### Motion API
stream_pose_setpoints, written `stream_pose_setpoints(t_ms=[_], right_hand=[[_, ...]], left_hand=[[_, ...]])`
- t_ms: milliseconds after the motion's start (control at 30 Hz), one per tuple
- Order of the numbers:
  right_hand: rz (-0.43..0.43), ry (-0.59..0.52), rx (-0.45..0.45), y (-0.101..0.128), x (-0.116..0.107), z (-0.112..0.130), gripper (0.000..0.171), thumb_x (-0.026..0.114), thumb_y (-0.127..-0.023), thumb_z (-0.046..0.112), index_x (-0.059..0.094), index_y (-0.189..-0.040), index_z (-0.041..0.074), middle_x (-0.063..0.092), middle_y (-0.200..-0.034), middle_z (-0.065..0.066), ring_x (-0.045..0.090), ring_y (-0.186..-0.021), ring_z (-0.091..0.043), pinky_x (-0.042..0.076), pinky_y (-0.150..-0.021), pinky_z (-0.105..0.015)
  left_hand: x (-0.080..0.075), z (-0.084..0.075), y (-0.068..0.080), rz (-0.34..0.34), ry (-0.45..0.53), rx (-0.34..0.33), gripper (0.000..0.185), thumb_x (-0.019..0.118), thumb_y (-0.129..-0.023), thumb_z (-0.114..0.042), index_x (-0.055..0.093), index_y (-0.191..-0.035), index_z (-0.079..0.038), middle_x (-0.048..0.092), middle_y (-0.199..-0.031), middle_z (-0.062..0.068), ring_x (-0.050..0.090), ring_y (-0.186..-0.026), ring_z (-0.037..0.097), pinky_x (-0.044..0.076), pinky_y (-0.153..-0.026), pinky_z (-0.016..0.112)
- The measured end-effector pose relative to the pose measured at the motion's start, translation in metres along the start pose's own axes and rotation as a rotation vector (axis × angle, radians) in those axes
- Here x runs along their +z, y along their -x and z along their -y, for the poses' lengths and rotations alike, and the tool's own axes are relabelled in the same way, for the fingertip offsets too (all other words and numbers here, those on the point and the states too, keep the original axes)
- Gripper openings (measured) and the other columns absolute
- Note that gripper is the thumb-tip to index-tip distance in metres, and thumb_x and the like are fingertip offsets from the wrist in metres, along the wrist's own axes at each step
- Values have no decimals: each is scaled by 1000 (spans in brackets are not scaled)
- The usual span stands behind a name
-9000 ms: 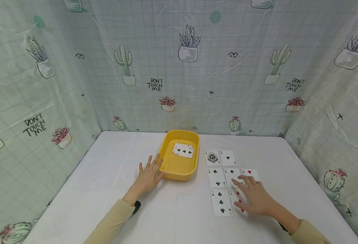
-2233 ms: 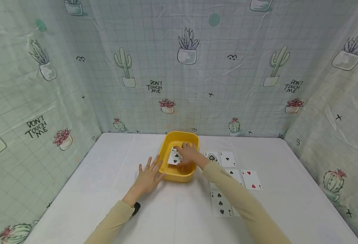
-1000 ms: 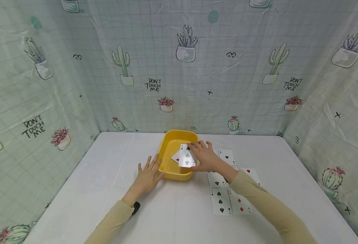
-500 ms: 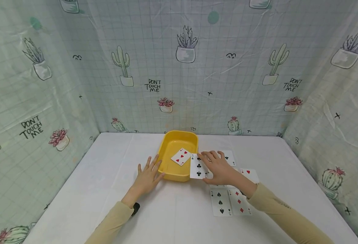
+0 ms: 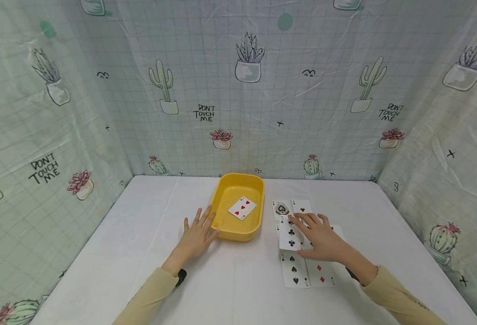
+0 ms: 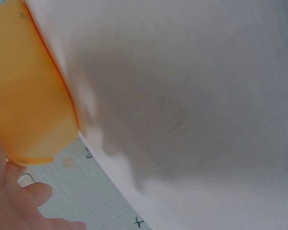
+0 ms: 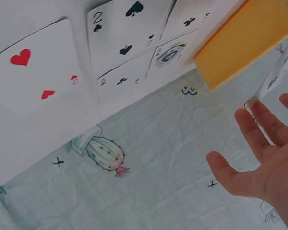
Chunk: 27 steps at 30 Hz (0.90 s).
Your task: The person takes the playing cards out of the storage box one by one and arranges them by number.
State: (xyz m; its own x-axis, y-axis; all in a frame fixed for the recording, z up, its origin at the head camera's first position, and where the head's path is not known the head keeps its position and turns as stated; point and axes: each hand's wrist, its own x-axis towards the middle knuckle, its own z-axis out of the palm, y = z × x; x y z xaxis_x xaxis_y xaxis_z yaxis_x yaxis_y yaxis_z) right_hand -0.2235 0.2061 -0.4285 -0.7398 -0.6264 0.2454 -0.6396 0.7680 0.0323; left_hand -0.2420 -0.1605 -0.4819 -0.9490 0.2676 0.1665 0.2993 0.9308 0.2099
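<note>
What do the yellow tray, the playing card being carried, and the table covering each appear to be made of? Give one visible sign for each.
Yellow tray: probably moulded plastic, with smooth, even colour and rounded corners.
Three of clubs, held by the right hand: looks like coated card, thin and flat with crisp print.
Table covering: seemingly white cloth or thin sheet, matt with faint creases; hard to tell which.

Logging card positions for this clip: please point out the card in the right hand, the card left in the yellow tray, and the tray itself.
three of clubs [image 5: 290,234], head view, card face.
three of hearts [image 5: 242,208], head view, face centre.
yellow tray [image 5: 233,236], head view, near rim.
</note>
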Motion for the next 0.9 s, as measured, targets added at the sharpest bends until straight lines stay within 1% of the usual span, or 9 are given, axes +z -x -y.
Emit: stream_pose_setpoints(t_ms=[100, 300, 400, 500, 633, 767, 900], right_hand=[[5, -22, -4, 11, -3, -8, 87, 72, -66, 42, 31, -138, 13, 41, -134, -10, 40, -118, -28, 27, -92, -58], [-26, -8, -12, 33, -7, -19, 89, 76, -62, 37, 34, -136, 13, 42, -131, -8, 40, -115, -26, 29, -88, -56], [-21, -37, -6, 43, -8, -22, 89, 78, -61, 35, 35, -136, 13, 42, -131, -7, 39, -115, -25, 29, -87, -55], [21, -75, 30, 53, -7, -24, 90, 78, -61, 34, 34, -137, 14, 40, -133, -6, 38, -117, -24, 29, -87, -53], [88, -106, 104, 67, -4, -26, 93, 79, -60, 34, 32, -138, 18, 39, -135, -3, 38, -120, -23, 28, -89, -51], [122, -128, 159, 81, -2, -29, 95, 81, -57, 33, 33, -138, 20, 41, -134, -1, 40, -119, -23, 28, -89, -49], [159, -151, 204, 93, -2, -34, 97, 83, -53, 29, 35, -137, 21, 43, -132, -2, 40, -117, -23, 28, -87, -50]], left_hand=[[-3, -1, 1, 12, 1, 0, 62, 35, -92, -50, 26, -142, -14, 10, -152, 0, 8, -139, 32, 14, -98, 69], [-4, -2, 1, 21, -9, -2, 63, 33, -92, -50, 25, -142, -14, 9, -152, 1, 10, -138, 33, 14, -98, 68], [-4, -2, 1, 20, -10, -4, 63, 34, -92, -50, 25, -142, -14, 9, -152, 1, 11, -138, 33, 14, -98, 68], [-4, -1, 2, 28, -9, -10, 63, 33, -92, -51, 24, -142, -14, 8, -152, 0, 9, -139, 32, 14, -99, 68], [-4, -1, 1, 42, -9, -12, 63, 32, -92, -51, 23, -142, -15, 7, -152, 0, 6, -139, 31, 13, -99, 68], [-4, -1, 1, 34, -10, -6, 62, 32, -92, -51, 24, -142, -15, 8, -152, 0, 9, -139, 32, 13, -99, 68], [-4, -1, 0, 35, -9, -4, 62, 32, -92, -51, 24, -142, -15, 7, -152, 0, 8, -139, 32, 13, -99, 68]])
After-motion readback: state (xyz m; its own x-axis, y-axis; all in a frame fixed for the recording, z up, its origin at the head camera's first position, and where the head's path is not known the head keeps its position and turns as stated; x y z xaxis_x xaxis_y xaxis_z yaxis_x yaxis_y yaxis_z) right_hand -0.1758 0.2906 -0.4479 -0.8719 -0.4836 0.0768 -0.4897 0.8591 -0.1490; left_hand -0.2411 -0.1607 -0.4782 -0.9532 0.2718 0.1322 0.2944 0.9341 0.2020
